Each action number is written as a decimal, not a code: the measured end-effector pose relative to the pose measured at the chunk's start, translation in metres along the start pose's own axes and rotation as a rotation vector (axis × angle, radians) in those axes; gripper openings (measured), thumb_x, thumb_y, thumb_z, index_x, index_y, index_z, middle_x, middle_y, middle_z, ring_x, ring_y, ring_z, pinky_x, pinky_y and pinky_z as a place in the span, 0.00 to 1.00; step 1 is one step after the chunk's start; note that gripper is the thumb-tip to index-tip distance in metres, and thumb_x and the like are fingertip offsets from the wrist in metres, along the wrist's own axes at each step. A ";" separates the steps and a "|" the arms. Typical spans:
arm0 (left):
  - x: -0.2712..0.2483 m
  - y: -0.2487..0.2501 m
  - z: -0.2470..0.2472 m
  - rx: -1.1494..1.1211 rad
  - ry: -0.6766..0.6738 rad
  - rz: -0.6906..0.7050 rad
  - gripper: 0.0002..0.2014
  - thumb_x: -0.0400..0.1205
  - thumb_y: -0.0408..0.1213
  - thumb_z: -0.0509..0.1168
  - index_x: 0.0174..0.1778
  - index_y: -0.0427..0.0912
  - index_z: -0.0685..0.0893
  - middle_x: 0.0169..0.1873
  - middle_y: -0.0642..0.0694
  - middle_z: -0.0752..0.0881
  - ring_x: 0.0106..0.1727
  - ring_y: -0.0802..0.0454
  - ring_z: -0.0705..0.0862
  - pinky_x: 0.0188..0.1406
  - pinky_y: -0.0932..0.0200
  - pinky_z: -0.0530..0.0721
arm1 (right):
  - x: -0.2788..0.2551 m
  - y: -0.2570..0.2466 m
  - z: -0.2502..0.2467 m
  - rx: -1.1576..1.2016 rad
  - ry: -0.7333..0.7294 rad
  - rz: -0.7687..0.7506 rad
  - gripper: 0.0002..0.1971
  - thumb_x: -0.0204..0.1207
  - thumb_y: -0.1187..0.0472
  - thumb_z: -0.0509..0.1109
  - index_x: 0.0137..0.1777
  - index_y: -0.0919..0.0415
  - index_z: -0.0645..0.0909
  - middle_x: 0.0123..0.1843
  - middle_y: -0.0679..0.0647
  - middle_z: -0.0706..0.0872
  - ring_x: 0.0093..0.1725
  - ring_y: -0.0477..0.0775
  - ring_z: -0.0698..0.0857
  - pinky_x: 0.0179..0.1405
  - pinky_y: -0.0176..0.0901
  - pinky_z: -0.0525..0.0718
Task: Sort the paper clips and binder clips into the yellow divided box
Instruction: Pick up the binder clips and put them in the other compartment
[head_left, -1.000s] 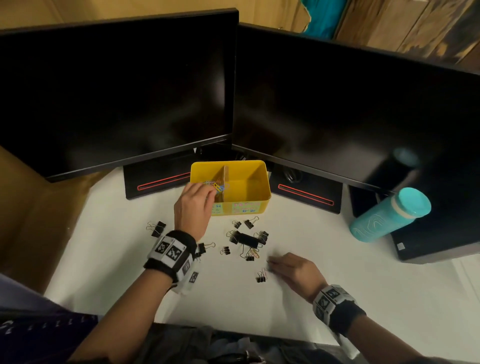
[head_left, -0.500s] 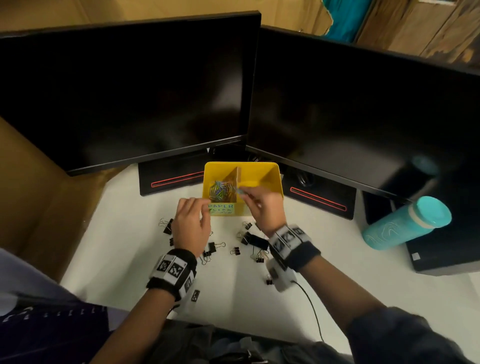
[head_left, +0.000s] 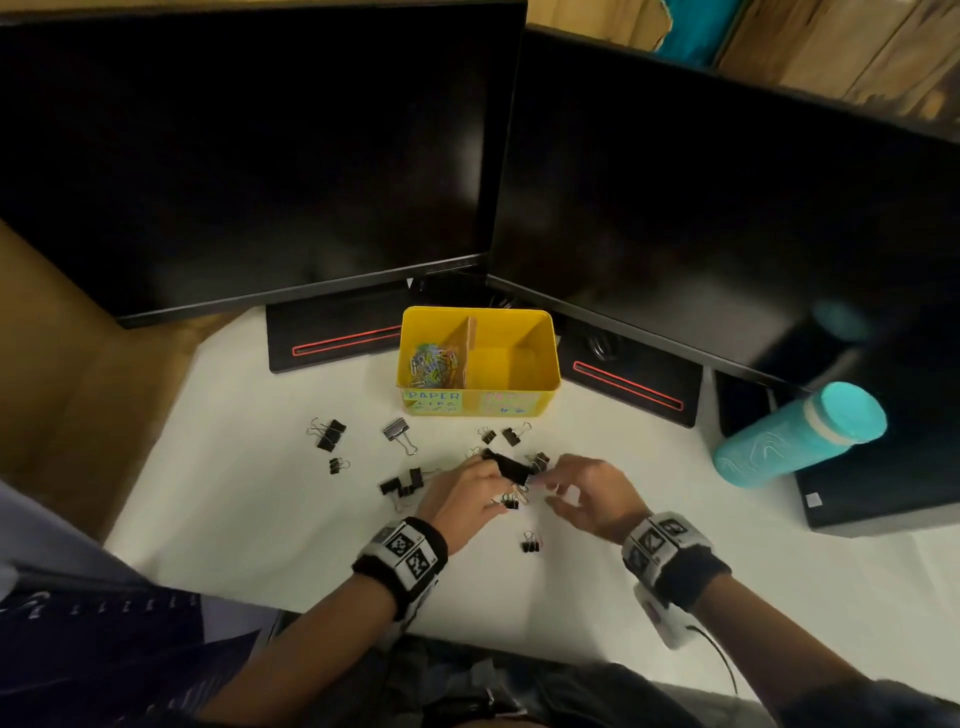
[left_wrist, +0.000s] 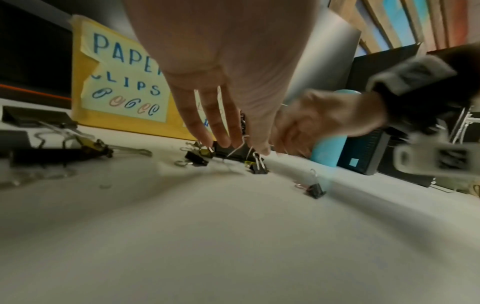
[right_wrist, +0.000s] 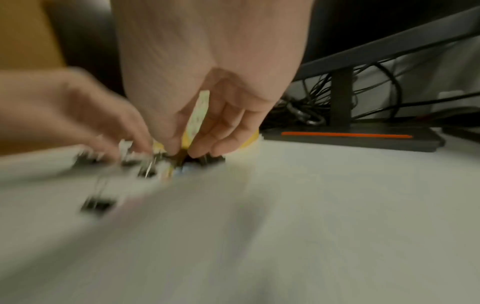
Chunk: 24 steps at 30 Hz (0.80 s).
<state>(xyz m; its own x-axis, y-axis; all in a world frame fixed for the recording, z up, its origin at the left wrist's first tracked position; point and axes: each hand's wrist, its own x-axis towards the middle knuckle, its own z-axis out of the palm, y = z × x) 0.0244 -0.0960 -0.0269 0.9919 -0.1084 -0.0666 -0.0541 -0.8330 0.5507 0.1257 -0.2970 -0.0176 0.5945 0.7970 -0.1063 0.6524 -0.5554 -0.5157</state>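
Observation:
The yellow divided box (head_left: 540, 364) stands in front of the monitors. Its left compartment holds several colourful paper clips (head_left: 434, 361); the right one looks bare. Black binder clips lie scattered in front of it, such as one at the left (head_left: 328, 434), a silver-backed one (head_left: 397, 432) and a small one (head_left: 530, 543) near me. My left hand (head_left: 485, 470) (left_wrist: 241, 147) reaches down with straight fingers onto a large black binder clip (head_left: 511, 467) (left_wrist: 226, 151). My right hand (head_left: 545, 486) (right_wrist: 192, 152) hovers just right of that clip, fingers spread and loosely bent, blurred, holding nothing I can see.
Two dark monitors (head_left: 260, 156) on black bases (head_left: 332, 338) close off the back. A teal bottle (head_left: 800, 436) lies at the right beside a black box (head_left: 883, 493). A cardboard panel (head_left: 67, 389) lines the left side. A cable trails from my right wrist.
Half a second ago my right hand was over the box and my left at its front wall. Both have drawn back to the binder clip pile.

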 end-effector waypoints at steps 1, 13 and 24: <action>0.002 0.000 -0.001 0.007 0.028 -0.004 0.09 0.76 0.39 0.71 0.52 0.46 0.87 0.46 0.50 0.84 0.51 0.53 0.80 0.45 0.49 0.84 | -0.009 0.005 0.010 -0.012 -0.106 -0.007 0.16 0.71 0.55 0.71 0.59 0.39 0.82 0.49 0.46 0.84 0.45 0.45 0.82 0.44 0.44 0.84; 0.002 -0.012 -0.018 0.255 0.035 0.025 0.30 0.72 0.34 0.72 0.71 0.42 0.73 0.64 0.46 0.79 0.62 0.49 0.76 0.47 0.53 0.85 | -0.010 0.007 0.033 -0.054 -0.030 0.113 0.24 0.75 0.40 0.66 0.71 0.30 0.68 0.52 0.46 0.73 0.40 0.41 0.71 0.38 0.36 0.72; 0.009 -0.026 -0.017 0.370 0.080 -0.048 0.16 0.69 0.29 0.73 0.53 0.41 0.82 0.44 0.45 0.84 0.42 0.47 0.83 0.35 0.52 0.83 | 0.001 0.003 0.036 -0.076 0.014 0.027 0.19 0.77 0.49 0.68 0.68 0.39 0.76 0.49 0.51 0.76 0.41 0.48 0.75 0.34 0.39 0.73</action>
<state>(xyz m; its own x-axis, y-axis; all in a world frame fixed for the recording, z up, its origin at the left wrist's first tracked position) 0.0372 -0.0657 -0.0277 0.9993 -0.0343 -0.0122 -0.0310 -0.9772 0.2100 0.1116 -0.2892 -0.0501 0.6183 0.7786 -0.1073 0.6694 -0.5933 -0.4471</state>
